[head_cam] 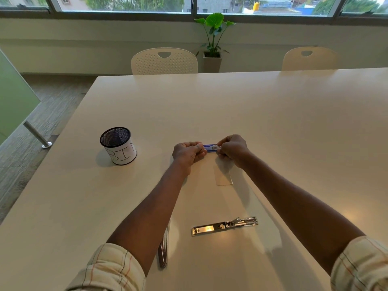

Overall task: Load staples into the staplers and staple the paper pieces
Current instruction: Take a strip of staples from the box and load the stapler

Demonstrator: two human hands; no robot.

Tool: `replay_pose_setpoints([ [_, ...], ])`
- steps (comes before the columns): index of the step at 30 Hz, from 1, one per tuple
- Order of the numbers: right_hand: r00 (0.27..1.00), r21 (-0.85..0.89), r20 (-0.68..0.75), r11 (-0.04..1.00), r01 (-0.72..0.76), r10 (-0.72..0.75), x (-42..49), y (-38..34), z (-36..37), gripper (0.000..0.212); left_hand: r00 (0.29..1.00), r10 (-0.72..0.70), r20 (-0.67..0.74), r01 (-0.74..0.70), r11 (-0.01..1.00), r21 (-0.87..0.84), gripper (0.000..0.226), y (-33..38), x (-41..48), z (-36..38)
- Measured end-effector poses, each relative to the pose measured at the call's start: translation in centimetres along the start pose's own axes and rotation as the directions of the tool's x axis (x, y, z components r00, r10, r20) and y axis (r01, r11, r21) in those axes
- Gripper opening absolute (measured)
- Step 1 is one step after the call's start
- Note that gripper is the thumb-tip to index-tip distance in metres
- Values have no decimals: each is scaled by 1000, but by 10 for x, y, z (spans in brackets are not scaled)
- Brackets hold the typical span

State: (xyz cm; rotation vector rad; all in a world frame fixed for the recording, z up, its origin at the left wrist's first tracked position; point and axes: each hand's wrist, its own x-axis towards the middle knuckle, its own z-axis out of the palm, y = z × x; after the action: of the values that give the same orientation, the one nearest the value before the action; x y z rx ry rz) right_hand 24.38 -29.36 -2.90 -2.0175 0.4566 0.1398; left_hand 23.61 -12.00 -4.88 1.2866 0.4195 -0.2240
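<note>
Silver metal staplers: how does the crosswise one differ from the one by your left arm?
The crosswise silver metal stapler lies swung open flat, fully visible. The lengthwise silver stapler is partly hidden under the left forearm; open or closed, unclear. Both lie untouched on the white table.

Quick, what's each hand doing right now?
Left hand: fingers pinch one end of the small blue cardboard box.
Right hand: pinches its other end.

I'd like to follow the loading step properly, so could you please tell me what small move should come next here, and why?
Probably slide the staple box open and draw out a strip. The left hand and right hand each pinch one end of it, no staple strip shows yet, and the opened stapler lies unfolded on the table nearer the person.
</note>
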Motion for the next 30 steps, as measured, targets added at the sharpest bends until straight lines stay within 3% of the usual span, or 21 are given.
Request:
replay_pose_setpoints([
  [5,1000,100,-9,995,17,-16,-9,0,-15,21,991,46,-129,-49,998,-26,14,-4,-8,-2],
  [8,991,91,-14,987,131,-130,-20,1,-28,27,986,48,-159,-61,995,-78,17,-3,-17,-5],
  [14,880,34,112,887,460,-461,-71,6,-41,28,1000,11,-10,-12,989,-149,22,4,-64,-4],
  [17,798,14,86,802,598,-597,-96,9,-37,33,996,23,83,-4,975,-220,23,7,-91,3],
  [22,726,-40,-75,729,683,-684,-126,18,-35,20,989,32,144,12,955,-296,25,3,-132,11],
  [27,611,-144,-79,616,775,-787,-152,25,-46,18,985,25,170,53,897,-438,31,-9,-165,21],
  [30,596,-148,-150,614,775,-789,-167,27,-53,13,981,39,189,56,880,-471,30,-14,-179,25],
])
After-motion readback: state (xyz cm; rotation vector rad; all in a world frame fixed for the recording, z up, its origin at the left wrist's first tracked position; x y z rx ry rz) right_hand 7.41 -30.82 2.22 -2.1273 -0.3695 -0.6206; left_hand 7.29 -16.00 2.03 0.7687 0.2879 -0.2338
